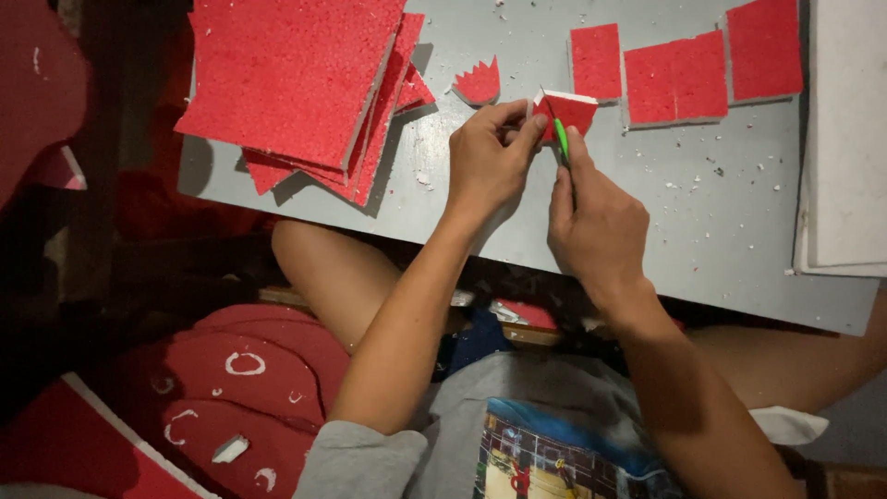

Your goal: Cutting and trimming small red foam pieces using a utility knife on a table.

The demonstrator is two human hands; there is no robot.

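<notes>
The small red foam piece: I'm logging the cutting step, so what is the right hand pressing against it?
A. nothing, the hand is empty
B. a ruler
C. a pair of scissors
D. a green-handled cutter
D: the right hand holds a thin green-handled cutter against the small red foam piece, which the left hand steadies.

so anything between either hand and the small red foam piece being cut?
Nothing visible. The left hand pinches the small red foam piece directly, and the right hand presses a green-handled cutter against it. The jagged red cutout and red foam squares lie apart on the grey board.
</notes>
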